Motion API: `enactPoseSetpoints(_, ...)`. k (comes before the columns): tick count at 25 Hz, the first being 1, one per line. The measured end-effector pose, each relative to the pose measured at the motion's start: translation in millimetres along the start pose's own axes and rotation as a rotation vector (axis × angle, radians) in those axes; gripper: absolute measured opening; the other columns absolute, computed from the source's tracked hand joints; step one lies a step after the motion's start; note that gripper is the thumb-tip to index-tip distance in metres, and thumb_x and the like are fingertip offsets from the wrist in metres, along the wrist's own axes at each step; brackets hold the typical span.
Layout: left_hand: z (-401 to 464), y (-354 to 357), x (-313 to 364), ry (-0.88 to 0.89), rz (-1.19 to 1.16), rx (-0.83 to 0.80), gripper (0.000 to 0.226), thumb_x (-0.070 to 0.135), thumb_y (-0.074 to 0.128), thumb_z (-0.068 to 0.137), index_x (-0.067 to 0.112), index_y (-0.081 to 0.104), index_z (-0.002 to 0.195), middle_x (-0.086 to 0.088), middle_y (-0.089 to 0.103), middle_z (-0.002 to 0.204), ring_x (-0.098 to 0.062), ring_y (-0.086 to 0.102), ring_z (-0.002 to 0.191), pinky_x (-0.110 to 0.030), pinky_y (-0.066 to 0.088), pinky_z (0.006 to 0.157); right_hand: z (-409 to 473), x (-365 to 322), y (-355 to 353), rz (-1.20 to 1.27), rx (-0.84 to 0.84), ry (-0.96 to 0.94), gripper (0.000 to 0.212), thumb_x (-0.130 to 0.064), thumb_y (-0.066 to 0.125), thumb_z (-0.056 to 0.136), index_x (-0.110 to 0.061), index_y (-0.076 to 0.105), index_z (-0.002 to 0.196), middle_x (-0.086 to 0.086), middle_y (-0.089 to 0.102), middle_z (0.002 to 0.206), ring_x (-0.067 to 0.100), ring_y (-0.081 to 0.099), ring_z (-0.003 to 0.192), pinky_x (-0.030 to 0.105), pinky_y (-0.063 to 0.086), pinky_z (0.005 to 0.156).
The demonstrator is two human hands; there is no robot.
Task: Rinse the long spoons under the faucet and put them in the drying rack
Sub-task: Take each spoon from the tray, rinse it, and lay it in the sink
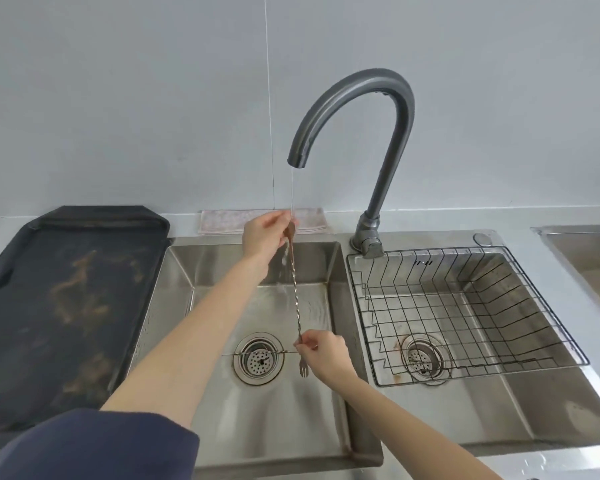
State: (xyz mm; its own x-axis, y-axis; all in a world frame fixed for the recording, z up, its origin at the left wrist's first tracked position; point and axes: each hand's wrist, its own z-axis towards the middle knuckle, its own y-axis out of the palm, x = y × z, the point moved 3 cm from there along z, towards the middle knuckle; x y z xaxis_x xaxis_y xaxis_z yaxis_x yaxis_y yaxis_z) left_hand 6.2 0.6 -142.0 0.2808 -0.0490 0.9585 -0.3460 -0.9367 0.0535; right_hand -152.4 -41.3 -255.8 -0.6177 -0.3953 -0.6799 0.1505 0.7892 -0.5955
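A long twisted-stem spoon (296, 292) stands nearly upright over the left sink basin (222, 268). Its bowl sits at the top, under a thin stream of water from the dark grey faucet (378, 109). My left hand (265, 235) pinches the bowl end, fingers rubbing it in the stream. My right hand (324, 355) grips the stem near its lower end, where a small fork tip (303, 369) pokes out below. A second long spoon (257, 354) lies flat across the drain strainer. The wire drying rack (465, 313) sits in the right basin with nothing in it.
A dark stained tray (59, 306) covers the counter to the left. A folded cloth (222, 221) lies behind the left basin against the wall. Another steel basin's edge (582, 237) shows at far right. The right basin's drain (425, 356) lies under the rack.
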Motion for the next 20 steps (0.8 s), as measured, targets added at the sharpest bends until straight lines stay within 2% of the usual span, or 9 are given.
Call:
enactPoseSetpoints(2, 3.1, 3.1, -4.4, 0.007, -0.044, 0.007, 0.019, 0.013, 0.055, 0.09, 0.004, 0.066, 0.102, 0.001, 0.063, 0.074, -0.007, 0.059, 0.065, -0.013, 0.043, 0.056, 4.5, -1.5, -1.2, 0.014, -0.007, -0.027, 0.02, -0.019, 0.054, 0.089, -0.009, 0.07, 0.095, 0.012, 0.074, 0.098, 0.026, 0.064, 0.099, 0.032, 0.052, 0.086)
enactPoseSetpoints(5, -1.8, 5.1, -22.5, -0.03, -0.061, 0.016, 0.02, 0.013, 0.054, 0.09, 0.005, 0.064, 0.105, 0.001, 0.066, 0.078, 0.003, 0.064, 0.058, -0.007, 0.048, 0.057, 8.4, -6.4, -3.4, 0.074, -0.011, -0.048, 0.02, -0.016, 0.054, 0.089, -0.011, 0.071, 0.096, 0.01, 0.075, 0.098, 0.024, 0.066, 0.098, 0.03, 0.052, 0.09)
enactPoseSetpoints(8, -7.5, 4.9, -40.8, -0.098, -0.015, 0.001, 0.025, 0.014, 0.055, 0.09, 0.004, 0.062, 0.111, -0.004, 0.067, 0.094, 0.0, 0.063, 0.068, -0.011, 0.046, 0.062, 9.9, -10.3, -6.1, 0.141, -0.011, -0.055, 0.02, -0.015, 0.055, 0.089, -0.012, 0.072, 0.099, 0.009, 0.075, 0.101, 0.021, 0.066, 0.098, 0.026, 0.05, 0.09)
enactPoseSetpoints(10, -2.5, 3.3, -38.2, -0.098, 0.001, 0.015, 0.025, 0.015, 0.056, 0.089, 0.005, 0.062, 0.111, -0.002, 0.067, 0.093, 0.003, 0.064, 0.063, -0.009, 0.047, 0.057, 7.5, -9.8, -5.1, 0.138, -0.025, -0.063, 0.019, -0.016, 0.055, 0.089, -0.011, 0.072, 0.098, 0.011, 0.075, 0.098, 0.021, 0.066, 0.092, 0.024, 0.05, 0.085)
enactPoseSetpoints(12, 7.0, 1.6, -26.5, -0.075, -0.006, 0.047, 0.024, 0.015, 0.055, 0.09, 0.004, 0.062, 0.11, 0.002, 0.067, 0.081, 0.007, 0.063, 0.054, -0.009, 0.047, 0.055, 2.7, -9.7, -2.6, 0.119, -0.044, -0.076, 0.019, -0.017, 0.055, 0.089, -0.011, 0.072, 0.098, 0.012, 0.074, 0.091, 0.017, 0.061, 0.081, 0.021, 0.046, 0.076)
enactPoseSetpoints(14, 12.9, 2.2, -18.7, -0.057, -0.007, 0.043, 0.023, 0.014, 0.054, 0.09, 0.003, 0.062, 0.109, 0.004, 0.065, 0.076, 0.004, 0.063, 0.056, -0.01, 0.049, 0.057, 1.7, -12.7, -3.2, 0.126, -0.052, -0.086, 0.02, -0.017, 0.055, 0.09, -0.013, 0.072, 0.1, 0.009, 0.073, 0.087, 0.011, 0.056, 0.076, 0.016, 0.04, 0.073)
enactPoseSetpoints(17, 3.9, 5.0, -26.2, -0.074, 0.054, -0.008, 0.023, 0.017, 0.055, 0.09, 0.007, 0.062, 0.109, 0.007, 0.065, 0.077, 0.001, 0.062, 0.065, -0.003, 0.046, 0.049, 7.1, -21.3, -11.8, 0.148, -0.019, -0.109, 0.021, -0.014, 0.054, 0.09, -0.013, 0.071, 0.103, 0.009, 0.073, 0.083, 0.001, 0.053, 0.06, 0.014, 0.045, 0.07)
enactPoseSetpoints(20, -11.9, 6.3, -51.9, -0.128, 0.128, -0.083, 0.026, 0.015, 0.054, 0.091, 0.001, 0.059, 0.112, -0.002, 0.068, 0.085, -0.004, 0.06, 0.066, -0.001, 0.046, 0.049, 10.9, -29.5, -22.0, 0.147, -0.008, -0.122, 0.023, -0.013, 0.054, 0.09, -0.012, 0.07, 0.107, -0.003, 0.068, 0.071, -0.006, 0.048, 0.055, -0.003, 0.042, 0.062)
